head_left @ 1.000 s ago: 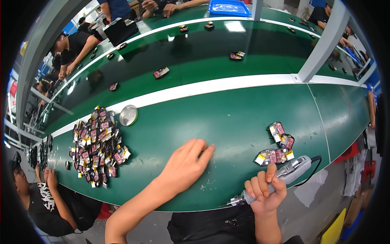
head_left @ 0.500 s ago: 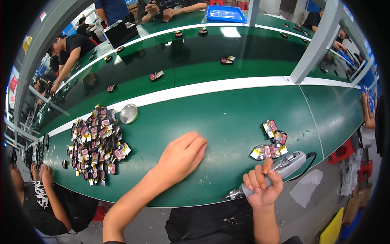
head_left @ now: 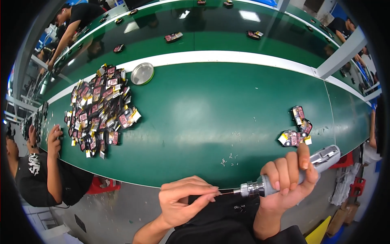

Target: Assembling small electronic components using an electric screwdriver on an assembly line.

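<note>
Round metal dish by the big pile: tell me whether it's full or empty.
Empty, as far as shows: the round metal dish sits open side up on the green belt, only bare shiny metal visible inside.

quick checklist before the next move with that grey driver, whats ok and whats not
1. Grip on the grey electric screwdriver: ok, right hand is wrapped round its body.
2. Bit tip met: ok, left hand pinches its fingertips right at the thin tip.
3. What the left fingers pinch: cannot tell, too small to see.
4. Work over the green belt: not ok, both hands sit off its near edge, above the lap.
5. Next parts near: ok, a small cluster of parts lies by the right hand.
6. Belt tidy: not ok, small loose bits lie scattered near the edge.
</note>
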The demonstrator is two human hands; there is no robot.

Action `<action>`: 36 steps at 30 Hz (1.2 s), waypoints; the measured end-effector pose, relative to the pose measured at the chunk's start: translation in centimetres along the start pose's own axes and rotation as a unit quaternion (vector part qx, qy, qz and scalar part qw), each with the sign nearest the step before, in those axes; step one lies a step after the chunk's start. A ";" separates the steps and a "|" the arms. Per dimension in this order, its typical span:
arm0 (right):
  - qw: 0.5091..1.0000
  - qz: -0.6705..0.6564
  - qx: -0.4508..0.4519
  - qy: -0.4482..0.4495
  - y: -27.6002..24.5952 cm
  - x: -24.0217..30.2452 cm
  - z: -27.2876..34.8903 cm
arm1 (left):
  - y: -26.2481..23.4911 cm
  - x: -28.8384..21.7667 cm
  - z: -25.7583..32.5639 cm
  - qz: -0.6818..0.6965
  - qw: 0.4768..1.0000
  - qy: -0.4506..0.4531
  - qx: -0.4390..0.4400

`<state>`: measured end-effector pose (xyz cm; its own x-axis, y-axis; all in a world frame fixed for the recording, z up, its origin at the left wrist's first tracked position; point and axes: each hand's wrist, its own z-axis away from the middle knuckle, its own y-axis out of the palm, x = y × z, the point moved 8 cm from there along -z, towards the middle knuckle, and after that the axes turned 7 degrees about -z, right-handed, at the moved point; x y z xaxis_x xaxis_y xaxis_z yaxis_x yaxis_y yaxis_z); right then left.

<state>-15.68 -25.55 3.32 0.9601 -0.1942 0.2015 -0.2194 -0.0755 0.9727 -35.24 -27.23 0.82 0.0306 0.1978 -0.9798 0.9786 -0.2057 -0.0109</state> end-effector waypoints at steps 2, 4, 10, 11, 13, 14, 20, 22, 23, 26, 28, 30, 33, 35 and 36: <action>1.000 -0.005 0.005 -0.005 0.9 -0.1 0.1 | 0.5 0.2 0.2 0.063 0.998 -0.006 0.020; 1.000 -0.013 0.018 -0.016 1.7 0.0 0.4 | 0.7 0.5 0.5 0.095 0.995 -0.024 0.021; 0.999 0.018 0.019 -0.022 2.0 -0.8 0.4 | 1.2 0.8 1.1 0.176 0.983 -0.035 0.033; 0.999 0.018 0.017 -0.022 1.8 -0.9 0.4 | 1.3 0.9 1.2 0.195 0.979 -0.041 0.032; 0.999 0.025 0.019 -0.012 1.7 -1.0 0.4 | 1.5 1.0 1.0 0.196 0.979 -0.038 0.041; 0.999 0.026 0.018 -0.012 1.6 -1.0 0.4 | 1.5 0.9 1.0 0.196 0.979 -0.034 0.048; 0.999 0.035 0.027 0.009 1.2 -1.1 0.3 | 1.4 0.9 0.6 0.136 0.985 -0.055 0.086; 0.995 0.067 0.063 0.030 1.6 -1.0 0.6 | 1.3 0.0 0.0 0.036 0.996 -0.005 0.080; 0.995 0.068 0.062 0.029 1.6 -0.9 0.6 | 1.4 -0.7 -0.1 -0.064 0.994 0.046 0.073; 0.991 0.109 0.074 0.033 1.8 -0.9 0.3 | 2.0 -1.3 -0.6 -0.141 0.982 0.098 0.080; 0.994 0.080 0.058 0.046 1.0 -1.3 -0.2 | 2.2 -0.7 -0.7 -0.128 0.984 0.083 0.088; 0.995 0.077 0.048 0.036 0.4 -1.0 -0.4 | 2.5 0.2 -0.8 -0.108 0.987 0.044 0.109; 0.997 0.066 0.027 0.030 -0.3 -1.0 -0.6 | 2.8 0.4 -1.1 -0.116 0.984 0.012 0.135; 0.998 0.050 0.019 0.036 -0.6 -1.4 -1.0 | 2.2 -0.4 -1.9 -0.176 0.977 0.060 0.103; 0.998 0.054 0.000 0.023 -1.3 -1.3 -1.1 | 2.0 -1.0 -2.4 -0.227 0.964 0.114 0.077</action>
<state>-16.43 -24.10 1.96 0.9378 -0.1557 0.3102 -0.3220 -0.0565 0.9451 -32.82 -25.56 2.26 -0.3329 0.5030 -0.7976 0.8598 -0.1854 -0.4758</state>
